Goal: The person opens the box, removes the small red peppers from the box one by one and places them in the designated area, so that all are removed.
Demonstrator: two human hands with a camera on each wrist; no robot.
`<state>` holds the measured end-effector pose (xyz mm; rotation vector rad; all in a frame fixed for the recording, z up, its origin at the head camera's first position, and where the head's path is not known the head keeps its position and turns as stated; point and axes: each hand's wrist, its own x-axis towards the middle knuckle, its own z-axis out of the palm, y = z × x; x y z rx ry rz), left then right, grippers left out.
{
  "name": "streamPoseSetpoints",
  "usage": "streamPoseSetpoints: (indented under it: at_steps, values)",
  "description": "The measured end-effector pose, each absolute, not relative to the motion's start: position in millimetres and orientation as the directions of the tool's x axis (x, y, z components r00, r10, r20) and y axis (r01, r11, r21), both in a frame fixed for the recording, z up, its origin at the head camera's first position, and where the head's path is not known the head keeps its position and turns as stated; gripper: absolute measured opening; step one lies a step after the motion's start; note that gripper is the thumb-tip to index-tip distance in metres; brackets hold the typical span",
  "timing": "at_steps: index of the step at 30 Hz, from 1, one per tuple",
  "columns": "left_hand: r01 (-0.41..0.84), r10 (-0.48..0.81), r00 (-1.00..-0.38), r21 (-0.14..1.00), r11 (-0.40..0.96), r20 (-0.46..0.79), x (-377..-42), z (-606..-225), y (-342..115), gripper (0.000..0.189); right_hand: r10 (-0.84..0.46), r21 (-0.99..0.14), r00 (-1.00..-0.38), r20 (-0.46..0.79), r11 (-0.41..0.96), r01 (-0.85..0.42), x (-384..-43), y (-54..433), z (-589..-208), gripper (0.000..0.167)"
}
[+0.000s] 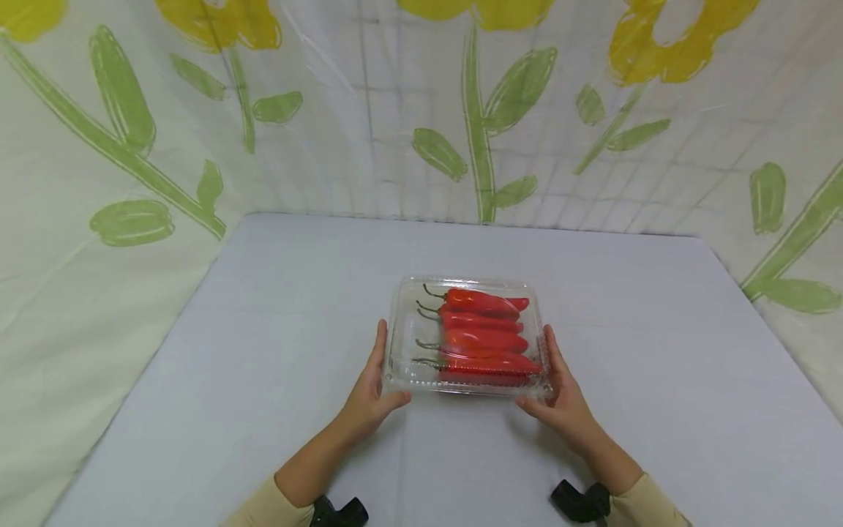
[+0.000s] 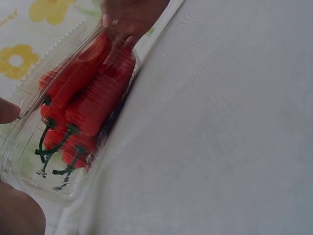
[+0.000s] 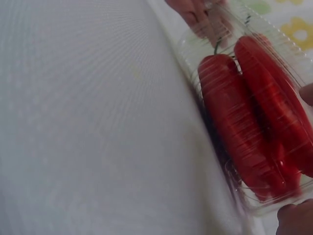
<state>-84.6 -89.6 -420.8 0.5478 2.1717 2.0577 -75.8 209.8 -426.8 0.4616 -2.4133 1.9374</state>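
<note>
A clear plastic clamshell box (image 1: pixel 403 333) with its lid down lies level near the middle of the table. Inside it are several red chili peppers (image 1: pixel 484 340), side by side with their green stems pointing left. My left hand (image 1: pixel 369 399) grips the box's left side, thumb by the front left corner and fingers along the edge. At the opposite side, my right hand (image 1: pixel 568 402) holds it the same way, thumb at the front right corner. In the left wrist view, the stem ends of the peppers (image 2: pixel 93 105) face the camera; the right wrist view shows their tips.
A white cloth covers the table (image 1: pixel 276 307). Behind and at both sides hangs a pale curtain (image 1: pixel 316 161) printed with yellow flowers and green stems. Black devices (image 1: pixel 582 501) are strapped at both wrists by the beige sleeves (image 1: pixel 648 505).
</note>
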Motion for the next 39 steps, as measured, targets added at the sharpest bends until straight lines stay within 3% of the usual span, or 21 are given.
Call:
streamPoseSetpoints:
  at_steps: [6,15,27,39]
  values:
    - [0.171,0.333,-0.932,0.984,0.051,0.144,-85.4,-422.2,-88.7,0.096,-0.264,-0.961,-0.941,0.213,0.116,-0.250,-76.7,210.9,-428.1,0.097]
    - [0.279,0.438,-0.865,0.960,0.010,0.247,-86.5,-428.1,-94.1,0.092,-0.325,-0.962,-0.910,0.256,0.002,-0.271,-74.4,213.5,-430.2,0.093]
    - [0.300,0.412,-0.890,0.933,0.201,0.197,-82.8,-427.2,-95.8,0.081,-0.395,-0.924,-0.841,0.371,-0.066,-0.377,-77.1,213.5,-433.3,0.083]
    - [0.375,0.367,-0.894,0.879,0.294,0.258,-78.6,-430.0,-95.4,0.068,-0.360,-0.930,-0.879,0.312,0.073,-0.360,-71.6,214.5,-434.4,0.076]
